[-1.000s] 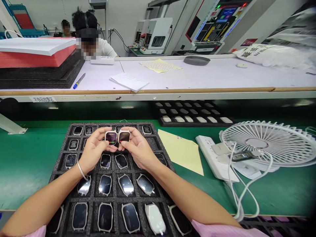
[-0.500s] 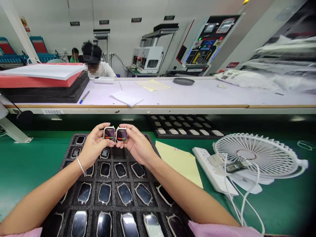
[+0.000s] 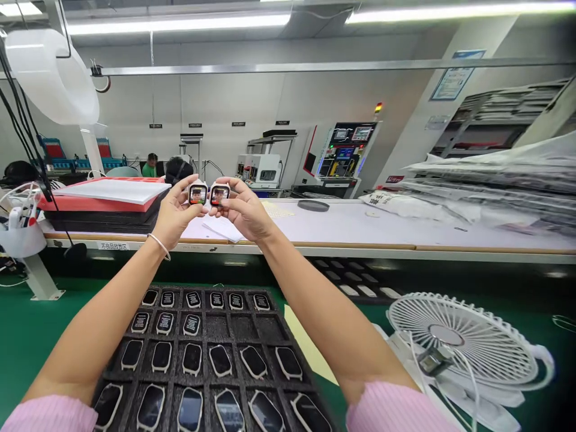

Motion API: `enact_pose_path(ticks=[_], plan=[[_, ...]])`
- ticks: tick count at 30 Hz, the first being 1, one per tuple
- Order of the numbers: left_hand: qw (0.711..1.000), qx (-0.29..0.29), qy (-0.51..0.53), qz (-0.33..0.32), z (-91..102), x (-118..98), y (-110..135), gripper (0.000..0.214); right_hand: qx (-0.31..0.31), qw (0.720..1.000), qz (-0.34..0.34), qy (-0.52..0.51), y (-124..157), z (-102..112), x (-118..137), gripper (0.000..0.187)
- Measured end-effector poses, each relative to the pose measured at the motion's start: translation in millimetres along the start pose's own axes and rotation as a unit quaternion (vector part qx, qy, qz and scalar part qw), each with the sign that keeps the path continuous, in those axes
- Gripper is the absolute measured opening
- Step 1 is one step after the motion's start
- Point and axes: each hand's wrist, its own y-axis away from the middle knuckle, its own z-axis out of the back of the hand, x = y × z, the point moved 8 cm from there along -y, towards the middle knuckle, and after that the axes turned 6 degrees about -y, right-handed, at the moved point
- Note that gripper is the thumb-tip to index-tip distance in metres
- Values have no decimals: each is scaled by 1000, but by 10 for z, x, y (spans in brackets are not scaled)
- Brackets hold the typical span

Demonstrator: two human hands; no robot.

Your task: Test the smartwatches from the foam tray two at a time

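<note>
My left hand (image 3: 173,213) grips a small square smartwatch body (image 3: 197,194) with a lit screen. My right hand (image 3: 243,211) grips a second lit smartwatch body (image 3: 220,194) right beside it. Both hands are raised at arm's length in front of me, well above the bench, with the two screens facing me and nearly touching. Below them lies a black foam tray (image 3: 265,327) whose pockets hold several more watch bodies; two pockets in its second row are bare.
A white desk fan (image 3: 463,339) lies flat at the right with a yellow sheet (image 3: 310,348) beside the tray. Behind runs a white shelf (image 3: 405,231) with papers, stacked foam sheets (image 3: 105,204) and another dark tray (image 3: 355,282) beneath. People sit at the far back.
Both hands have lifted the two watch bodies from just above the tray to up in front of me. The view has tilted upward, and the screens now show a picture.
</note>
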Motion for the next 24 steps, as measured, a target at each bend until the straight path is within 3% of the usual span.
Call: enact_pose_path(ticks=[5, 10, 24], plan=[[999, -5, -4, -53, -12, -214, -132, 62, 16, 1000, 20, 5, -91, -72, 201, 48], [998, -10, -7, -64, -28, -307, -233, 62, 14, 1000, 28, 1, -174, -98, 296, 48], [999, -16, 14, -43, 24, -270, -190, 65, 29, 999, 28, -22, -239, -104, 223, 48]])
